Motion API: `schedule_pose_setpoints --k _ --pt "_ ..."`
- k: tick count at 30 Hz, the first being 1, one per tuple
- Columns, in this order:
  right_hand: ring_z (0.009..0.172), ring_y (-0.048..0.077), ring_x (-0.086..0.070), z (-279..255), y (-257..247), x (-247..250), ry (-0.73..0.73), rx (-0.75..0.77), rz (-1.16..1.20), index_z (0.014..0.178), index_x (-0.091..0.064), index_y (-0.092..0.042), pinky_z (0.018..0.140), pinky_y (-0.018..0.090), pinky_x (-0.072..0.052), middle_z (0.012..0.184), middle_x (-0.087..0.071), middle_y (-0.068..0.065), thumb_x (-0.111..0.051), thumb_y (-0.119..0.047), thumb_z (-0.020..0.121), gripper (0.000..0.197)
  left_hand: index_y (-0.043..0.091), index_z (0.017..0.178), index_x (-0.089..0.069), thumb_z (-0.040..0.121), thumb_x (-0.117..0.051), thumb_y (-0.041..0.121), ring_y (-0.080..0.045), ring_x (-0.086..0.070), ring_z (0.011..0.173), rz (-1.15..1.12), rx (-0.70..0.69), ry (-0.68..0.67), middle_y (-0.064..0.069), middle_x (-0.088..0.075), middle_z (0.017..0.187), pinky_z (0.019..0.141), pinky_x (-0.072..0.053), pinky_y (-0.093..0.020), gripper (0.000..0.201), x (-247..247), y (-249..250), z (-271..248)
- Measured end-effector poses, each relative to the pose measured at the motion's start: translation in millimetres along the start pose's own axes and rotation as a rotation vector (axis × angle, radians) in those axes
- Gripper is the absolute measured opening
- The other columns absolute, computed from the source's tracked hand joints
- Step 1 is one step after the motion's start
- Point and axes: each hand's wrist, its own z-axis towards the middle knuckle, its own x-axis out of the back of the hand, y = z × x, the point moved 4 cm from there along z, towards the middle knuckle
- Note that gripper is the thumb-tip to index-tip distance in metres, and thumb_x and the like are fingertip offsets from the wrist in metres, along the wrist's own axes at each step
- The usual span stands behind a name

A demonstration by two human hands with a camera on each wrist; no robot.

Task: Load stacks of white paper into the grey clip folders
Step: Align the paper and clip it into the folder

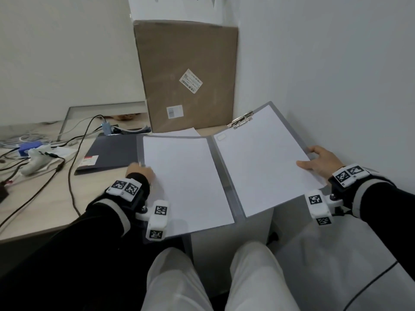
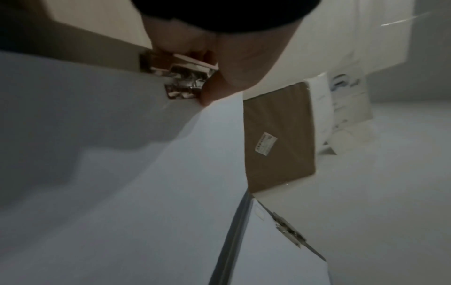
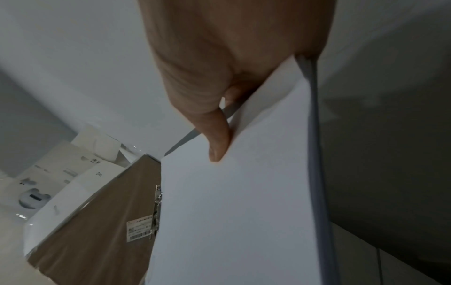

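A grey clip folder (image 1: 227,176) lies open at the desk's edge, its right half raised toward the wall. White paper covers both halves, the left stack (image 1: 184,176) and the right stack (image 1: 260,158). A metal clip (image 1: 241,121) sits on the top edge of the right half. My left hand (image 1: 140,171) is at the left stack's outer edge, pinching a second metal clip (image 2: 180,77) between thumb and fingers. My right hand (image 1: 318,161) grips the right half's outer edge, with the thumb (image 3: 217,138) on the paper (image 3: 244,212) and the fingers behind the cover.
A tall cardboard box (image 1: 186,75) stands just behind the folder. A dark folder (image 1: 112,153) lies to the left, and a loose sheet (image 1: 179,132) peeks out behind. Cables (image 1: 74,158) and a blue object (image 1: 30,148) crowd the left desk. The wall (image 1: 336,75) is close on the right.
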Motion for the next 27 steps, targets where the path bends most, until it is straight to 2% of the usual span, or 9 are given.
schedule_pose_setpoints --k 3,6,11,17,20,23,24,25,27 --pt "0.103 0.032 -0.062 2 -10 -2 0.022 0.008 0.008 0.115 -0.055 -0.016 0.096 0.045 -0.049 0.122 -0.062 0.014 -0.073 -0.014 0.079 0.041 -0.006 0.120 -0.056 0.084 -0.058 0.004 -0.037 -0.060 0.111 -0.155 -0.181 0.015 -0.023 -0.063 0.116 0.095 -0.047 -0.039 0.037 16 34 2" --pt "0.099 0.027 -0.059 3 -22 -8 0.051 0.019 0.022 0.122 -0.053 -0.011 0.094 0.039 -0.049 0.124 -0.060 0.013 -0.072 -0.012 0.080 0.046 0.005 0.127 -0.051 0.079 -0.064 0.005 -0.031 -0.062 0.105 -0.277 -0.239 -0.173 -0.013 -0.063 0.115 0.097 -0.049 -0.044 0.050 27 62 -9" --pt "0.093 0.024 -0.056 2 -44 -18 0.029 0.014 0.033 0.120 -0.054 -0.010 0.089 0.036 -0.049 0.115 -0.059 0.009 -0.070 -0.011 0.082 0.041 0.017 0.105 -0.054 0.095 -0.041 -0.005 -0.020 -0.071 0.067 -0.204 -0.265 -0.641 -0.008 -0.064 0.097 0.049 -0.058 -0.031 0.028 31 88 -51" --pt "0.092 0.025 -0.057 -6 -68 -33 -0.062 0.045 0.051 0.120 -0.053 -0.009 0.081 0.033 -0.047 0.108 -0.059 0.007 -0.070 -0.015 0.083 0.041 0.014 0.122 -0.045 0.095 -0.042 0.004 -0.021 -0.065 0.074 -0.381 -0.299 -0.675 -0.012 -0.058 0.100 0.054 -0.060 -0.030 0.029 14 114 -83" --pt "0.085 0.025 -0.060 -11 -87 -42 -0.164 0.070 0.049 0.097 -0.056 -0.009 0.077 0.034 -0.051 0.101 -0.063 0.009 -0.069 -0.016 0.084 0.020 0.011 0.097 -0.051 0.092 -0.051 0.025 -0.026 -0.059 0.073 -0.450 -0.243 -0.689 -0.008 -0.053 0.080 0.063 -0.060 -0.038 0.015 -7 134 -100" --pt "0.087 0.028 -0.062 -6 -97 -49 -0.273 0.052 -0.002 0.083 -0.060 -0.015 0.086 0.044 -0.052 0.100 -0.066 0.014 -0.063 -0.022 0.088 0.009 0.017 0.057 -0.061 0.086 -0.058 0.046 -0.024 -0.050 0.067 -0.426 -0.194 -0.805 -0.005 -0.048 0.060 0.069 -0.051 -0.038 0.040 -33 156 -126" --pt "0.092 0.029 -0.061 0 -96 -51 -0.310 0.019 0.003 0.089 -0.062 -0.014 0.089 0.048 -0.050 0.104 -0.064 0.016 -0.061 -0.024 0.088 0.010 0.016 0.061 -0.066 0.083 -0.057 0.053 -0.026 -0.053 0.071 -0.392 -0.194 -0.850 -0.009 -0.055 0.066 0.073 -0.047 -0.038 0.044 -45 161 -134" --pt "0.094 0.031 -0.059 4 -93 -52 -0.346 -0.019 0.046 0.097 -0.062 -0.012 0.086 0.048 -0.050 0.107 -0.062 0.018 -0.058 -0.025 0.090 0.015 0.010 0.084 -0.070 0.080 -0.055 0.060 -0.034 -0.059 0.090 -0.345 -0.192 -0.878 -0.017 -0.065 0.090 0.084 -0.047 -0.043 0.052 -57 163 -141" --pt "0.089 0.030 -0.057 1 -92 -54 -0.389 -0.124 0.231 0.105 -0.058 -0.008 0.072 0.037 -0.050 0.108 -0.060 0.019 -0.049 -0.029 0.095 0.025 0.009 0.142 -0.038 0.078 -0.049 0.070 -0.033 -0.032 0.141 -0.258 -0.160 -0.806 -0.016 -0.035 0.151 0.113 -0.026 -0.046 0.089 -77 162 -148"
